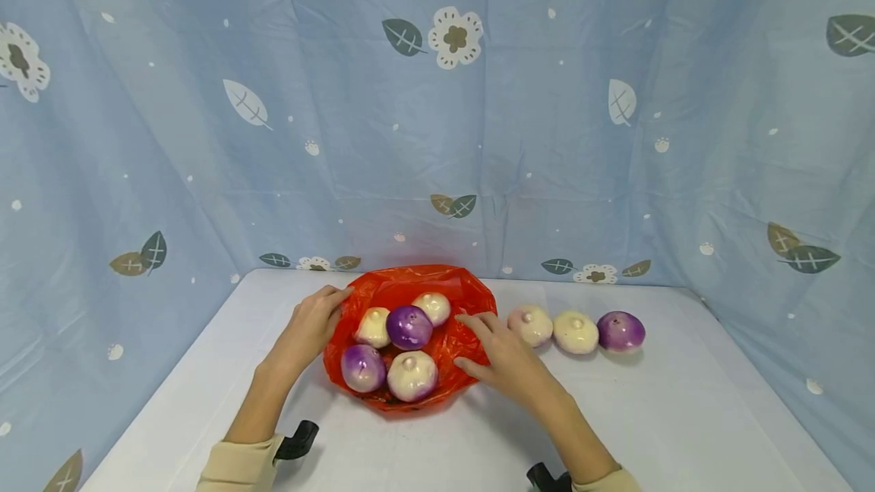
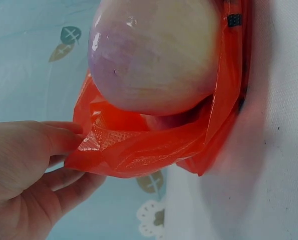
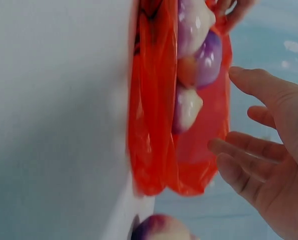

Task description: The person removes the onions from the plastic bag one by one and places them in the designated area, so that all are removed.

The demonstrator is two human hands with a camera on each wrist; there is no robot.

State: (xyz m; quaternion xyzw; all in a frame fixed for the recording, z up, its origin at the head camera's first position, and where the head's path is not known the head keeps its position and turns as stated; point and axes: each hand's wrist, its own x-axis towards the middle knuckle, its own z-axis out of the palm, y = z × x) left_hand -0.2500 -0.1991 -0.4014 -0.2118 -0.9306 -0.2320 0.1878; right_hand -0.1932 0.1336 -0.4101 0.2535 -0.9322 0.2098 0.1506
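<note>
A red plastic bag (image 1: 437,279) lies wide-mouthed on the white table, with several glossy purple and white onions inside. A dark purple onion (image 1: 409,327) sits in the middle, and a pale one (image 1: 412,376) lies nearest the front. At the bag's left rim, my left hand (image 1: 311,332) holds the plastic edge between thumb and fingers, as the left wrist view shows of the bag (image 2: 138,150). My right hand (image 1: 509,359) hovers over the bag's right side, fingers spread and holding nothing; in the right wrist view the hand (image 3: 269,150) appears beside the bag's mouth.
Three more onions stand in a row right of the bag: a pinkish-white one (image 1: 529,326), a cream one (image 1: 576,332) and a purple one (image 1: 620,332). A blue patterned curtain (image 1: 547,135) hangs behind and beside the white table (image 1: 683,401).
</note>
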